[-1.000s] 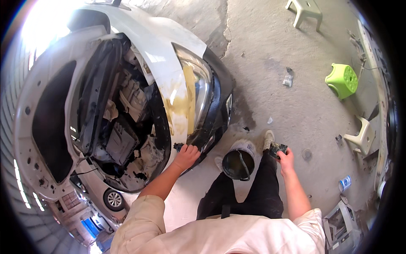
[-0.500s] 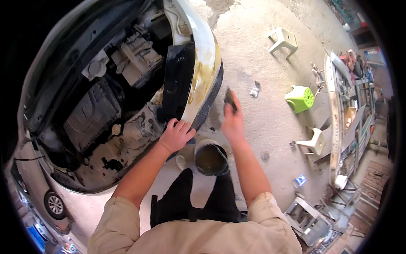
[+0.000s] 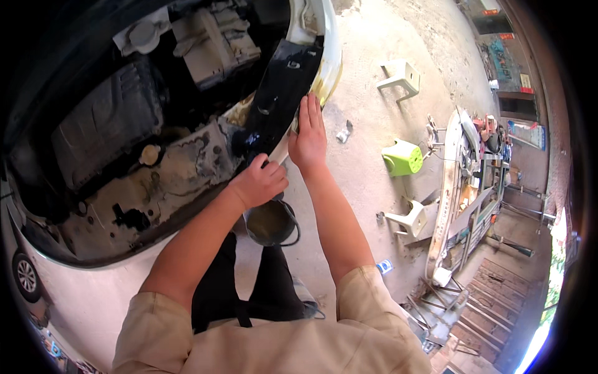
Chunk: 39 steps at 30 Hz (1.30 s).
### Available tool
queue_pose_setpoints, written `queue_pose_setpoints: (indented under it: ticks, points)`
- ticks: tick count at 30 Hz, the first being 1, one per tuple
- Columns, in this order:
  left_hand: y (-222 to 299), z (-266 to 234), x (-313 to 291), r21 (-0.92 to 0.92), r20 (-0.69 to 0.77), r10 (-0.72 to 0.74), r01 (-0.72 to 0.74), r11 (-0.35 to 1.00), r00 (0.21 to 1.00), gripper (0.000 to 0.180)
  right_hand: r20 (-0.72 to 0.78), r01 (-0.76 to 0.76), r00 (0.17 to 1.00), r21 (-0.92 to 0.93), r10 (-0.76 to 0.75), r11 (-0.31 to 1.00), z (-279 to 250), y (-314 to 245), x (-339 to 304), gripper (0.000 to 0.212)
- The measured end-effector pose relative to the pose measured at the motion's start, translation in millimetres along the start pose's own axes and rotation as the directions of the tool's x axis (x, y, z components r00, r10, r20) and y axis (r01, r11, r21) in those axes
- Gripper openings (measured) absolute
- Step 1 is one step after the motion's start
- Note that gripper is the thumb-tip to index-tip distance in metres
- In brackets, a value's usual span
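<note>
My right hand [image 3: 308, 140] lies along the pale car panel [image 3: 328, 78], which has yellow-brown filler patches. Its fingers are straight and together, pressed to the panel's edge beside the long black headlight [image 3: 280, 81]. The dark flat piece it held, which looks like sandpaper, is hidden beneath it. My left hand [image 3: 260, 182] is closed at the headlight's near end; dark material shows around its fingers, but I cannot make out what they grip. Below the hands stands a dark bucket [image 3: 255, 238] of murky liquid.
A dusty engine bay [image 3: 187, 177] lies exposed at left. A green stool [image 3: 406, 157], two white stools [image 3: 402, 78] [image 3: 408, 218] and a blue-white can [image 3: 384, 267] stand on the floor at right. Beyond is a long pale bumper [image 3: 443, 199] with piled parts.
My right hand has come from the air beside the car onto the panel. My left hand stays by the headlight's near end. The view has shifted, and the car looks closer.
</note>
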<state>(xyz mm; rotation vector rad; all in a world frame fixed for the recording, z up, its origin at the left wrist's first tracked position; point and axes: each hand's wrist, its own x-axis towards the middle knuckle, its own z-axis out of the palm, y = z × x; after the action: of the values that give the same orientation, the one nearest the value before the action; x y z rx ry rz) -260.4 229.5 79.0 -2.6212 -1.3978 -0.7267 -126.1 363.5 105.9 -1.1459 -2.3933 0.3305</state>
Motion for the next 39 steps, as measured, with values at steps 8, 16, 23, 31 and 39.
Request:
queue_pose_setpoints:
  ticks: [8, 16, 23, 31, 39]
  points:
    - [1.4, 3.7, -0.2, -0.002, -0.085, -0.017, 0.017, 1.000, 0.996, 0.007, 0.145, 0.037, 0.989, -0.109, -0.020, 0.993, -4.9, 2.4, -2.7, 0.081]
    - [-1.4, 6.6, -3.1, 0.000, -0.032, 0.003, -0.003, 1.000, 0.999, 0.006, 0.147, 0.003, 0.989, -0.088, 0.010, 0.996, 1.2, -3.9, -22.7, 0.082]
    - [4.7, 5.3, -4.0, 0.003, 0.006, -0.022, 0.022, 1.000, 1.000, 0.006, 0.084, -0.014, 0.996, -0.034, 0.017, 0.999, -0.7, -2.1, 17.0, 0.074]
    - [0.4, 9.4, -2.5, -0.031, -0.056, -0.041, 0.040, 0.999, 0.998, 0.007, 0.142, 0.018, 0.990, -0.074, -0.007, 0.997, -8.0, 12.7, 19.7, 0.073]
    - [0.4, 6.8, -4.7, -0.002, -0.003, -0.036, 0.036, 0.999, 0.999, 0.005, 0.198, 0.045, 0.980, -0.061, -0.032, 0.997, -5.5, 0.8, -17.9, 0.071]
